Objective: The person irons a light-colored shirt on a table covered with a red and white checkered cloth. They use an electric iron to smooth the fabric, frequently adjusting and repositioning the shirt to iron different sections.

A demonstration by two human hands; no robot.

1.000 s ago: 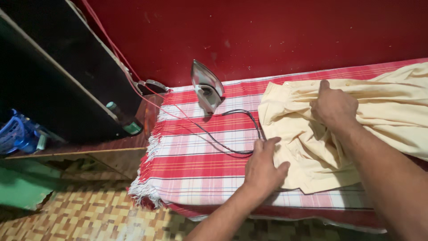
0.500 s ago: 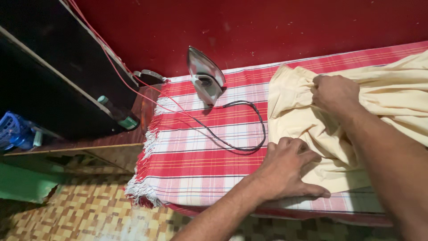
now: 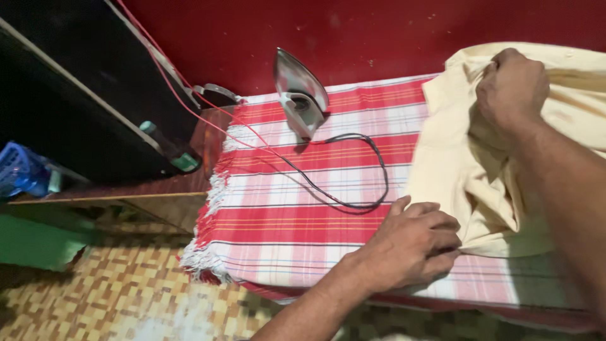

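Leftmost, a blue basket (image 3: pixel 22 173) sits low by the dark shelf, and an iron (image 3: pixel 300 95) stands on its heel (soleplate off the fabric) on the red checked cloth (image 3: pixel 303 215) covering the bench, its cord looping beside it. Further right, the left hand (image 3: pixel 413 246) pinches the cream garment's (image 3: pixel 461 170) near edge while the right hand (image 3: pixel 512 88) clenches a bunched fold above, holding it taut between them.

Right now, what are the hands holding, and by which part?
Both grip the cream garment: right hand bunches its upper edge, left hand pinches its lower edge.
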